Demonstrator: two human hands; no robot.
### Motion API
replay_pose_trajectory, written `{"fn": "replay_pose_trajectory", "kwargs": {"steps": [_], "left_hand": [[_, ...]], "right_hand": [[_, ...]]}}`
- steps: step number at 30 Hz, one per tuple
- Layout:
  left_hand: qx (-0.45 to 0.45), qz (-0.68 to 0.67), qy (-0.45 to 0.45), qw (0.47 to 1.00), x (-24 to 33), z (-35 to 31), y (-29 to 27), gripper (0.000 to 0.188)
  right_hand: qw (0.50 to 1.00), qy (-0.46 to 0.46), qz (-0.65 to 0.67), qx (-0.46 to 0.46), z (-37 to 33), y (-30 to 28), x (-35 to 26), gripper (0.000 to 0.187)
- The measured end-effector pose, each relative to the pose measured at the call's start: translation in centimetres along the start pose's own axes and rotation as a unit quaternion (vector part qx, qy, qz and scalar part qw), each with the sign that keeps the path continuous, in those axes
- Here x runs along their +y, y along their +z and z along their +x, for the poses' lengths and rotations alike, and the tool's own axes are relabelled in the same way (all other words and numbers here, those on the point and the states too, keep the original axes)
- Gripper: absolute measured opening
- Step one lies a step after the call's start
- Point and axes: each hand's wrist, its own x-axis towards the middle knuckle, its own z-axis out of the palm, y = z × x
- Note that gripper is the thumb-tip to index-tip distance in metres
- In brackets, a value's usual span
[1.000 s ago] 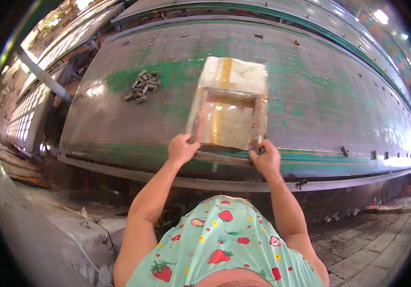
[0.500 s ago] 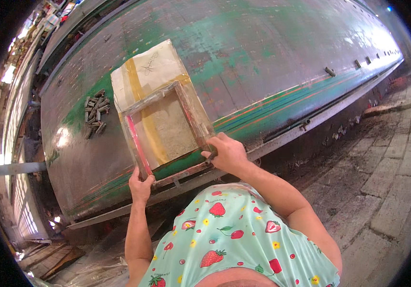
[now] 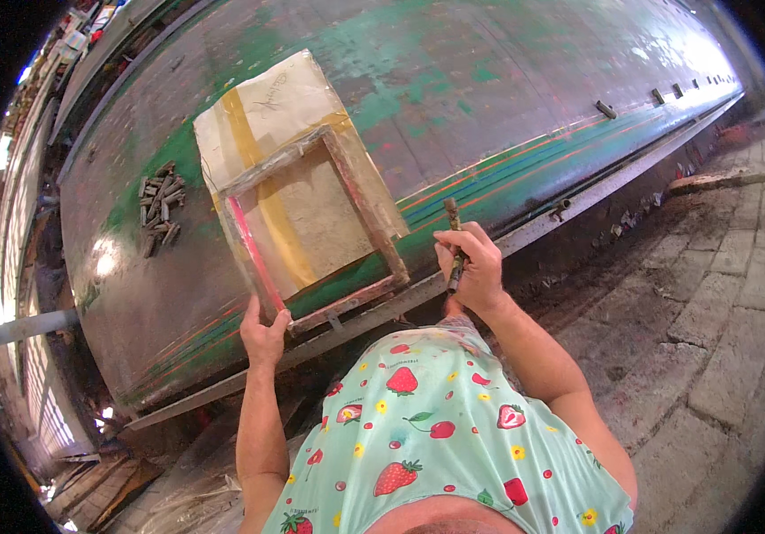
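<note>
Up on the worn green-and-grey tabletop (image 3: 463, 80), L of the frame (image 3: 353, 187) & apart from it, sits a loose pile of short dark cyl. pieces (image 3: 163, 198); another short dark cylinder (image 3: 606, 109) lies well off to the R near the edge, w/ a row of small pegs (image 3: 658, 95) beyond. Metal rail (image 3: 529, 231) runs along the near edge, grey bar (image 3: 31, 329) juts in at far L, paved floor (image 3: 703, 347) lies below on the R. Frame itself is rectangular, scuffed, brownish-grey, w/ a pink-red strip down its L side; sits aslant at the tabletop's near edge, near bar close to the rail. White sheet (image 3: 302, 98) w/ yellow tape (image 3: 244, 125) sticks out past its far bar & shows thru its window, green tabletop showing at the near end. L hand (image 3: 264, 338) grips the frame's near L corner, thumb on top; R hand (image 3: 476, 267), just beside the near R corner, has fingers wrapped round a dark speckled rod (image 3: 451, 211), ends poking out both ways
</note>
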Motion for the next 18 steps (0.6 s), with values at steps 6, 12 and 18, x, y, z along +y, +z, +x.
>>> {"fn": "replay_pose_trajectory", "kwargs": {"steps": [6, 12, 18], "left_hand": [[-0.049, 0.016, -0.013, 0.999, 0.0, -0.1, -0.7, 0.077], [0.143, -0.116, -0.107, 0.977, 0.1, -0.5, -0.3, 0.052], [0.347, -0.169, -0.006, 0.922, 3.7, -5.1, 1.5, 0.068]], "right_hand": [[1.000, 0.012, 0.007, 0.008, -2.7, -1.7, 0.7, 0.030], [0.997, -0.046, 0.049, -0.026, -2.7, -5.6, 2.6, 0.031], [0.994, -0.057, 0.055, -0.079, -1.2, -12.0, 6.1, 0.026]]}}
